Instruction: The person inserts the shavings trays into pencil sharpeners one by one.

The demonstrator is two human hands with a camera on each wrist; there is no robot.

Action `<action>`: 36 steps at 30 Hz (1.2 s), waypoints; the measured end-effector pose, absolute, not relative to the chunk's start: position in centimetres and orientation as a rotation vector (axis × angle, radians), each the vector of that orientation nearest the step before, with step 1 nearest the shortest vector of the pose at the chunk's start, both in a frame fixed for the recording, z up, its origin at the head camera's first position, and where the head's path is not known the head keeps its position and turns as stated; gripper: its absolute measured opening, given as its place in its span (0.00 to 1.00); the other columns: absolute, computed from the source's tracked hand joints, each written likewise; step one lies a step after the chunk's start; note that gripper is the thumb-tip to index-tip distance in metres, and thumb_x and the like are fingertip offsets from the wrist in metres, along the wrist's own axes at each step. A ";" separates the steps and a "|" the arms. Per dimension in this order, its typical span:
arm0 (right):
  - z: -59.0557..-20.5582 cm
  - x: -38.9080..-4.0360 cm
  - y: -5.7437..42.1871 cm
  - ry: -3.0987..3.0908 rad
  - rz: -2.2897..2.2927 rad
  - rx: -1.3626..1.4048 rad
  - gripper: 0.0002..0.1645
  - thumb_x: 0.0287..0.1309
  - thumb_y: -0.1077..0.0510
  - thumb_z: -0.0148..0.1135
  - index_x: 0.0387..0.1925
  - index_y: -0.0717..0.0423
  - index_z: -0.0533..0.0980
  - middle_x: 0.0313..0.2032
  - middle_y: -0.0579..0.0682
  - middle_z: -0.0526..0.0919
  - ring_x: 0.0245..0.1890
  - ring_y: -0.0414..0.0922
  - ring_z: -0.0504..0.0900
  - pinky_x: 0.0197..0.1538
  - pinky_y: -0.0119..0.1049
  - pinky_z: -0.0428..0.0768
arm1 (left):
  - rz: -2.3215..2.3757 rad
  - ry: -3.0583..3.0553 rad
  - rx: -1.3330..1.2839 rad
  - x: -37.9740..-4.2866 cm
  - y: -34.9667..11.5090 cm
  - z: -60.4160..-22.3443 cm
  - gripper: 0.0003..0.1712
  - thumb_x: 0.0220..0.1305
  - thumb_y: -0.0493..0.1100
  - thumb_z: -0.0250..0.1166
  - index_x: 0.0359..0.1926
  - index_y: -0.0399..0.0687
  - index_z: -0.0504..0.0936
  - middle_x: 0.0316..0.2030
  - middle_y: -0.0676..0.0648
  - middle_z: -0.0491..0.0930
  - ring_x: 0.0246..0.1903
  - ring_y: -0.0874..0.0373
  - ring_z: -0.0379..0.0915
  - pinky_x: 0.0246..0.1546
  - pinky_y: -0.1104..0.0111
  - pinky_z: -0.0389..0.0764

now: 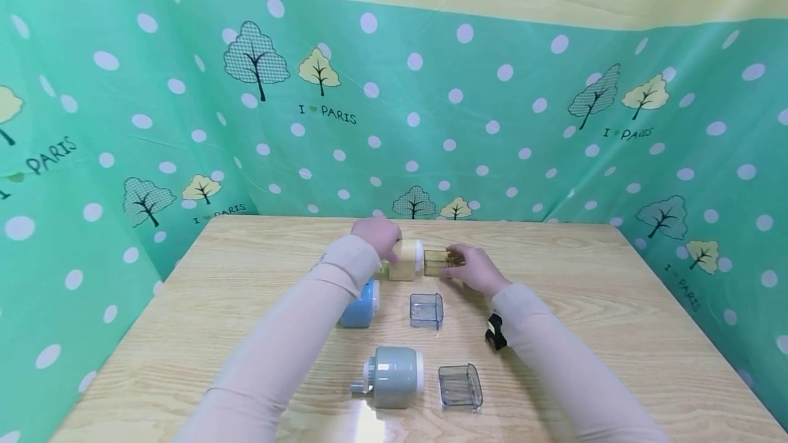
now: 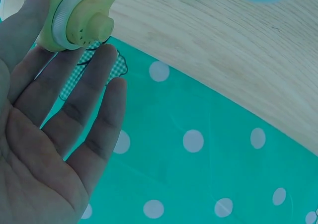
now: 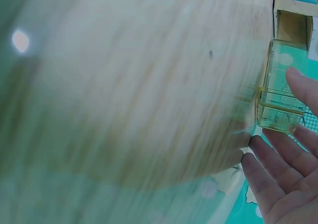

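Note:
At the far side of the table my left hand [image 1: 378, 236] grips a yellow hand-crank pencil sharpener [image 1: 403, 262], thumb on one side and fingers on the other. Its round knob and white ring face the left wrist camera. My right hand [image 1: 477, 269] pinches a clear yellow shavings drawer [image 1: 436, 263] between thumb and fingers, close beside the sharpener's white-rimmed end. In the right wrist view the drawer [image 3: 280, 105] lines up with the sharpener's square opening [image 3: 292, 26]. Part of the sharpener is hidden behind the left hand.
Nearer on the table stands a blue sharpener [image 1: 360, 310], partly covered by the left sleeve, with a clear bluish drawer [image 1: 426, 311] to its right. Closest is a grey-green sharpener [image 1: 397, 378] with a clear grey drawer [image 1: 460, 387] beside it. A dotted curtain [image 1: 443, 87] hangs behind.

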State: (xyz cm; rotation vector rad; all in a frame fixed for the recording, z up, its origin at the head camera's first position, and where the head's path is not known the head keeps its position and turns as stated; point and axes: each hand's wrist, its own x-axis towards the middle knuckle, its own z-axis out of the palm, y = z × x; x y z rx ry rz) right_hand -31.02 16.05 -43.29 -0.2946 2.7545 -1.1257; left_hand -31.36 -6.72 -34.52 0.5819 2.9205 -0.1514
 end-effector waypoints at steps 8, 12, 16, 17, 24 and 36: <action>-43.3 -30.9 16.2 2.760 -1.126 -0.308 0.42 0.56 0.51 0.71 0.67 0.63 0.67 0.61 0.62 0.77 0.60 0.59 0.76 0.66 0.54 0.73 | -0.156 2.930 0.573 -31.3 -6.6 -34.5 0.23 0.53 0.57 0.75 0.49 0.56 0.85 0.36 0.54 0.84 0.33 0.60 0.76 0.32 0.67 0.82; -43.1 -30.8 16.2 2.759 -1.132 -0.322 0.41 0.55 0.51 0.72 0.66 0.63 0.67 0.60 0.61 0.78 0.60 0.58 0.77 0.65 0.54 0.74 | -0.166 2.932 0.575 -31.4 -6.5 -34.3 0.24 0.53 0.57 0.74 0.49 0.56 0.85 0.38 0.53 0.85 0.34 0.59 0.77 0.32 0.66 0.83; -43.3 -30.8 16.0 2.741 -1.150 -0.339 0.42 0.54 0.50 0.72 0.66 0.63 0.68 0.59 0.61 0.79 0.58 0.58 0.78 0.65 0.53 0.74 | -0.152 2.929 0.575 -31.1 -6.8 -34.3 0.24 0.54 0.55 0.74 0.50 0.54 0.85 0.44 0.53 0.86 0.39 0.58 0.81 0.37 0.65 0.84; -43.3 -30.8 15.9 2.740 -1.152 -0.346 0.42 0.54 0.50 0.73 0.66 0.63 0.68 0.58 0.61 0.79 0.58 0.58 0.78 0.65 0.53 0.74 | -0.151 2.931 0.576 -31.1 -6.8 -34.4 0.23 0.54 0.55 0.74 0.50 0.54 0.85 0.44 0.52 0.86 0.40 0.57 0.81 0.38 0.65 0.84; -43.5 -30.6 15.9 2.745 -1.152 -0.379 0.40 0.54 0.51 0.72 0.64 0.64 0.69 0.57 0.61 0.80 0.57 0.57 0.79 0.64 0.52 0.75 | -0.167 2.939 0.576 -31.2 -6.6 -34.5 0.24 0.54 0.56 0.74 0.51 0.55 0.84 0.43 0.53 0.86 0.41 0.57 0.80 0.37 0.64 0.84; -43.2 -30.4 15.5 2.741 -1.155 -0.412 0.38 0.54 0.53 0.72 0.64 0.64 0.70 0.56 0.60 0.81 0.55 0.56 0.80 0.62 0.52 0.77 | -0.144 2.920 0.533 -31.1 -6.4 -34.2 0.22 0.54 0.55 0.74 0.48 0.54 0.85 0.39 0.52 0.84 0.37 0.58 0.76 0.35 0.65 0.83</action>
